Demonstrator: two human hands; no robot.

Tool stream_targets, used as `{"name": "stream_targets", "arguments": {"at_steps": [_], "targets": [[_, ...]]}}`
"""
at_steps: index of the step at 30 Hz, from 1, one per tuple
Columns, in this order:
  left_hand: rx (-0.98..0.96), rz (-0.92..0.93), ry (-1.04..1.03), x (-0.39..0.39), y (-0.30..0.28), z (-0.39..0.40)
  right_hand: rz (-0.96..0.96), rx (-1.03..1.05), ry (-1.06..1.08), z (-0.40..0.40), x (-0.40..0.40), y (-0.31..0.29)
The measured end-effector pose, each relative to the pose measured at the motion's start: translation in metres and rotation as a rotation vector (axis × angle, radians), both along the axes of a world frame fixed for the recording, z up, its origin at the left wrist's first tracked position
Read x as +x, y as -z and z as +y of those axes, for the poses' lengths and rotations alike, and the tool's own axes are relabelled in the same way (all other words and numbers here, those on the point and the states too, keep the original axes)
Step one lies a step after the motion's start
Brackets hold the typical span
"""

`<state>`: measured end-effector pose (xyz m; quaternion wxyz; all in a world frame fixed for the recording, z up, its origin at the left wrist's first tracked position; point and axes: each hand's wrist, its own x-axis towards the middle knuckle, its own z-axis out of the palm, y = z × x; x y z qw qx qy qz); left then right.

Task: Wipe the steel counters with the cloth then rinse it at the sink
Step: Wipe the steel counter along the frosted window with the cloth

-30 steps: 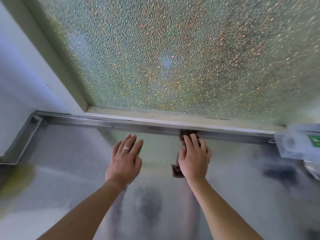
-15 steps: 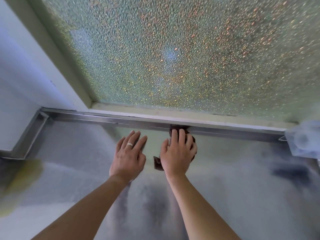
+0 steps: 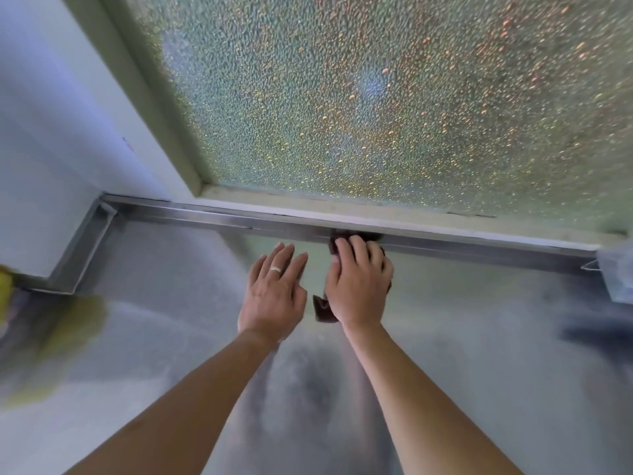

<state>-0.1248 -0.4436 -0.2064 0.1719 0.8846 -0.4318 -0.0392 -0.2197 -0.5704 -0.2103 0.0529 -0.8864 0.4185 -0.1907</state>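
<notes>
One cloth (image 3: 323,308) beneath right hand (image 3: 359,286)

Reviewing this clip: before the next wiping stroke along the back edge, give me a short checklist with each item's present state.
1. Cloth under the wiping hand: ok. The right hand presses the dark cloth flat on the steel counter.
2. Cloth reaches the back edge: ok. Its far end meets the raised steel lip under the window.
3. Left hand out of the cloth's way: not ok. It rests on the counter close beside the cloth.
4. Yellowish patch at the left cleaned: not ok, it shows.
5. Sink located for rinsing: cannot tell, none in view.
</notes>
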Motion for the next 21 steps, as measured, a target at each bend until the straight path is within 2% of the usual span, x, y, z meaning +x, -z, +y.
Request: {"name": "stream_targets", "arguments": {"at_steps": [5,6,10,12,14,17,21], "targets": [[0.039,0.012,-0.089,-0.003,-0.003,0.008,0.092,-0.01,-0.269,-0.007,-0.006,0.001],[0.035,0.013,-0.086,-0.004,-0.004,0.01,0.115,-0.014,-0.254,-0.017,-0.022,0.001],[0.024,0.028,-0.07,-0.006,-0.004,0.008,0.139,-0.046,0.076,-0.068,-0.107,0.0],[0.02,0.046,-0.06,-0.007,-0.003,0.008,0.174,-0.069,0.141,-0.075,-0.121,0.0],[0.008,0.066,-0.031,-0.003,-0.002,0.009,0.177,-0.097,0.137,-0.069,-0.108,0.001],[0.028,0.054,0.029,0.013,-0.002,0.02,0.133,-0.126,0.007,-0.04,-0.067,0.002],[0.076,-0.009,-0.007,0.053,-0.004,0.054,0.105,-0.083,-0.124,0.01,0.002,0.001]]}}
